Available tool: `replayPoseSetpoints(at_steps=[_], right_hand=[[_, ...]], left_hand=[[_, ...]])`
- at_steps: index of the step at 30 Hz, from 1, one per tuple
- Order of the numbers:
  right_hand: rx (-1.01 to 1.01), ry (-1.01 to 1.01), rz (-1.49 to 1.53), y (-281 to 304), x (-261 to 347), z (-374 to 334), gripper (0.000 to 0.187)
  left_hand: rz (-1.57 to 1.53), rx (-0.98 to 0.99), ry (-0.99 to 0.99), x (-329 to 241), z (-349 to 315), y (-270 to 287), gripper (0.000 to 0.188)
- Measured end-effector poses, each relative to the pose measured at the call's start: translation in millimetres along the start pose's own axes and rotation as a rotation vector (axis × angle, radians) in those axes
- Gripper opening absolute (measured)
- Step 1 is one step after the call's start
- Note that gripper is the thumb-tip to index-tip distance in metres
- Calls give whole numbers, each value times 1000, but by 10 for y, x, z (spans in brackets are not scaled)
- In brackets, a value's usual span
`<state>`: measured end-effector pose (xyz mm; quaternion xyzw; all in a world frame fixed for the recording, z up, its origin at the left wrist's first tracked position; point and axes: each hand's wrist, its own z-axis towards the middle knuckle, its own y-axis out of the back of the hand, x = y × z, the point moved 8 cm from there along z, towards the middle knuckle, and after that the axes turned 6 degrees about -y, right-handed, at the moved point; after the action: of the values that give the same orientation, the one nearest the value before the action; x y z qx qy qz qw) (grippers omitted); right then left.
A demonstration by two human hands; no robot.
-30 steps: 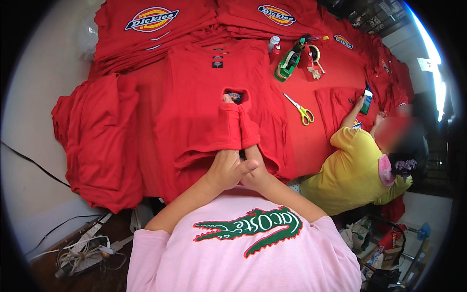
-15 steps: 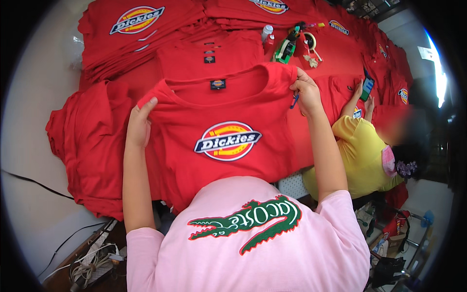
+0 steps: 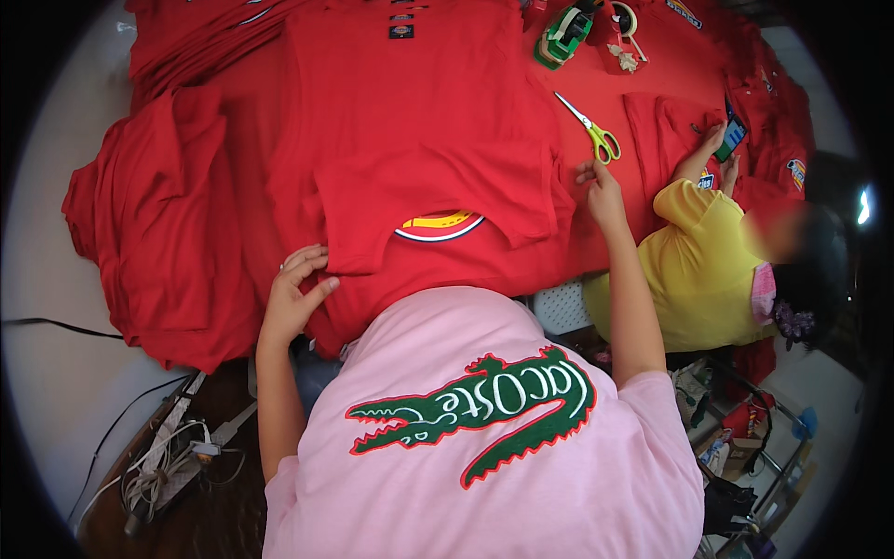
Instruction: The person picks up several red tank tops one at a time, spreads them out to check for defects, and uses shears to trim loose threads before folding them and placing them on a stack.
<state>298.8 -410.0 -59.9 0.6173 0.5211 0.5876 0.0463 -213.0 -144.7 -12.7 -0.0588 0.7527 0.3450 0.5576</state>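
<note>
Left hand, loosely spread, touches the red shirt; right hand, half-curled (hold unclear), is beside scissors.

Round emblem, mostly hidden
Folded red shirt covers it; the phone screen is too small to read from here.

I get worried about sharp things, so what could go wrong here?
The right hand is very close to the handles of the scissors, so a careless bump might slide them, and the pointed tip could poke someone or snag fabric. The left hand is at the edge of the red shirt, which is partly folded over; a tug there might leave it creased or crooked.
</note>
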Motion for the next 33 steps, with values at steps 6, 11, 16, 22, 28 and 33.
replayPoseSetpoints(at_steps=[6,11,16,22,28,33], right_hand=[[-308,227,-166,-44,286,28,45],[-493,611,-110,-326,1550,-709,55],[-73,888,-368,-1630,2142,-1215,62],[-129,439,-576,-1207,1041,-944,84],[-118,496,-496,-923,764,-976,75],[-181,343,53,-387,386,-1033,43]], left_hand=[[201,-30,33,-202,66,184,29],[335,-342,-165,-805,395,173,25],[792,-144,-445,-930,1115,-867,51],[952,-139,-174,-118,966,-637,93],[880,-74,-158,-90,896,-526,89],[340,-36,-184,-99,521,-96,62]])
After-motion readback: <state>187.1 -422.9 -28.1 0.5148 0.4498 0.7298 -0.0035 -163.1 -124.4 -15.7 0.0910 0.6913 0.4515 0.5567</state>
